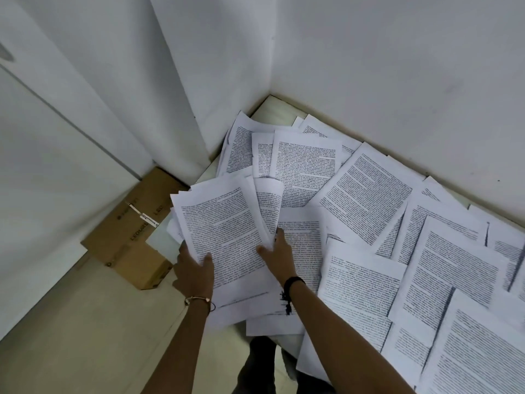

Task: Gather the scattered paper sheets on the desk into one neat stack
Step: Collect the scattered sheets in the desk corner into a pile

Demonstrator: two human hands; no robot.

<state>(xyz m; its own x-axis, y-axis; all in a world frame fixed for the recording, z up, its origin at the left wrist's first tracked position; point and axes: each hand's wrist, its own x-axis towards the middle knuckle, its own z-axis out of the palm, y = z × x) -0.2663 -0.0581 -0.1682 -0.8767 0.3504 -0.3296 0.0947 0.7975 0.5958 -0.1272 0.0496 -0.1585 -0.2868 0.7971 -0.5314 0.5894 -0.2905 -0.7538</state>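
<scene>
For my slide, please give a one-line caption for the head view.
The left hand and right hand hold a bundle of printed sheets over a desk covered with scattered pages.

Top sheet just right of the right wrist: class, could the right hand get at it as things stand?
Probably yes: that sheet lies uncovered beside the right hand, but the hand pinches the held bundle, so it must let go first.

Paper sheets (369, 194): over fifteen. Cardboard box (127, 240): one, maybe two.
</scene>
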